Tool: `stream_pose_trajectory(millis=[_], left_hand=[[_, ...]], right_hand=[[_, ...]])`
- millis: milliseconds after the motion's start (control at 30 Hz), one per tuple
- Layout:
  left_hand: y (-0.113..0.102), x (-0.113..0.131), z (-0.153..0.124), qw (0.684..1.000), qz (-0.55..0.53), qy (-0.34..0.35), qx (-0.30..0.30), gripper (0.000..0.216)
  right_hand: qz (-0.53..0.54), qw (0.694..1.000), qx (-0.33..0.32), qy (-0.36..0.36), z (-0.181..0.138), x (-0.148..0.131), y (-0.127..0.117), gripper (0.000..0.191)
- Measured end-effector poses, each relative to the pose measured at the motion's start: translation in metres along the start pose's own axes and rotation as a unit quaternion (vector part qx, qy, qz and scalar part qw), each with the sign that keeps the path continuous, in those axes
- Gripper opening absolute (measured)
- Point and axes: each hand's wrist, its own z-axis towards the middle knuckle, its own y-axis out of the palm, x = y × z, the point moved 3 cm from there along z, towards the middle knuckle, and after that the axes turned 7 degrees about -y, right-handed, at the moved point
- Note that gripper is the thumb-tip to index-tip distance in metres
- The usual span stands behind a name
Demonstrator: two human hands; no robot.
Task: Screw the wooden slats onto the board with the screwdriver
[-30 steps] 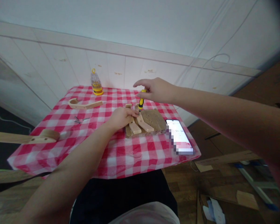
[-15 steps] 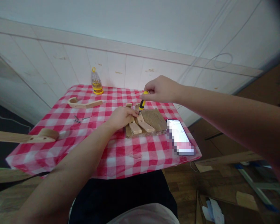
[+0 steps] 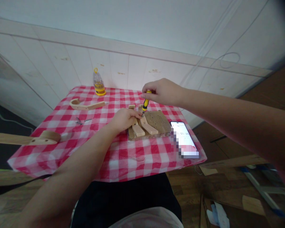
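My right hand [image 3: 162, 91] is closed around the top of a yellow-and-black screwdriver [image 3: 145, 104], which stands nearly upright with its tip down on a pale wooden piece [image 3: 149, 126]. Beside the tip, my left hand [image 3: 123, 119] presses down with its fingers together, holding the wooden pieces; what its fingertips pinch is too small to make out. A second wooden piece [image 3: 138, 130] lies partly under that hand. Both pieces rest on a brown speckled board [image 3: 160, 122].
A red-and-white checked cloth [image 3: 123, 160] covers the table. At left lie a curved wooden hook [image 3: 86, 106], several screws [image 3: 79, 121] and another wooden part [image 3: 45, 138] overhanging the edge. A bit-set case [image 3: 99, 85] stands behind. A phone [image 3: 186, 139] lies right of the board.
My right hand's fingers have shifted slightly on the screwdriver's handle, which stands a little differently angled. My left hand stays on the wooden pieces. The whole view has drifted slightly.
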Motion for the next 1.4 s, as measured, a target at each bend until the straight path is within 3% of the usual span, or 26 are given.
stream_pose_trajectory(millis=[300,500,667,967,1133,1300,1400], left_hand=[[-0.002,0.003,-0.002,1.0,0.021,-0.018,0.013,0.037],[-0.001,0.002,-0.001,1.0,0.019,-0.009,-0.001,0.036],[-0.002,0.003,-0.001,1.0,0.022,-0.008,-0.006,0.038],[-0.001,0.002,0.0,1.0,0.021,-0.003,-0.01,0.038],[-0.002,0.004,-0.001,1.0,0.017,-0.004,-0.007,0.036],[-0.002,0.004,-0.001,1.0,0.023,-0.008,0.0,0.04],[-0.001,0.002,0.0,1.0,0.018,-0.011,0.004,0.039]], right_hand=[[0.015,0.998,-0.064,0.015,-0.005,-0.009,-0.009,0.032],[-0.051,0.996,-0.043,0.051,-0.001,-0.008,-0.003,0.038],[-0.013,1.0,-0.001,0.006,-0.001,-0.008,-0.001,0.038],[-0.041,0.996,-0.083,0.009,-0.005,-0.003,-0.008,0.038],[-0.116,0.988,-0.079,0.069,-0.005,0.004,-0.001,0.057],[-0.058,0.998,0.001,0.025,-0.01,0.001,0.008,0.043],[-0.047,0.998,-0.042,0.006,-0.013,0.0,0.01,0.04]])
